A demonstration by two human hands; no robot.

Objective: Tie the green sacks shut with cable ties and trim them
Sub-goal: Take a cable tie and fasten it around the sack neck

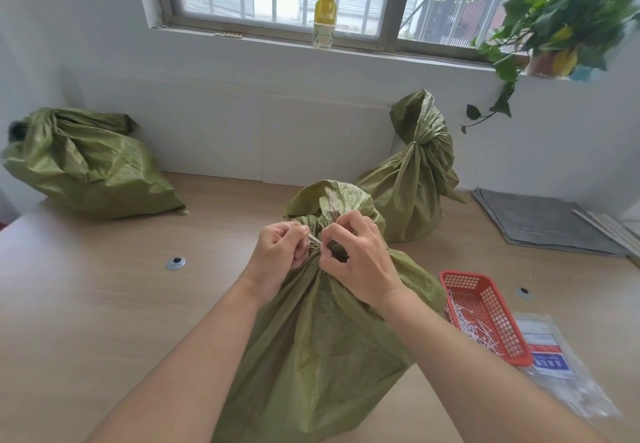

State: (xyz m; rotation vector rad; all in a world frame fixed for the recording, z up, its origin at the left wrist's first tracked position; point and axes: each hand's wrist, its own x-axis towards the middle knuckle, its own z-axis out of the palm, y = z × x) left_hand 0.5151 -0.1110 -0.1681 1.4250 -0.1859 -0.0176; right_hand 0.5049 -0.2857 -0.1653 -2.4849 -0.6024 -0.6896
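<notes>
**Cinching the Tie on the Near Sack**

On the tabletop (104,304), the left sack (86,165) lay slumped on its side with its loose mouth toward the wall, not yet tied. The near sack (322,338) stood upright at the front centre, its long axis vertical and its ruffled mouth pointing up. The left hand (280,252) was curled, pinching the pale tie (313,238), which ran crosswise at the neck. The right hand (360,262), just beside it, pinched the gathered neck. The right sack (412,179) stood upright by the wall, already cinched. A red basket (485,314) held white offcuts.

The likely trouble was the tie riding up over the ruffle, or closing on only part of the gather, if the right hand's pinch loosened during the pull. A hard sideways tug could also have tipped the tall sack leftward.
</notes>
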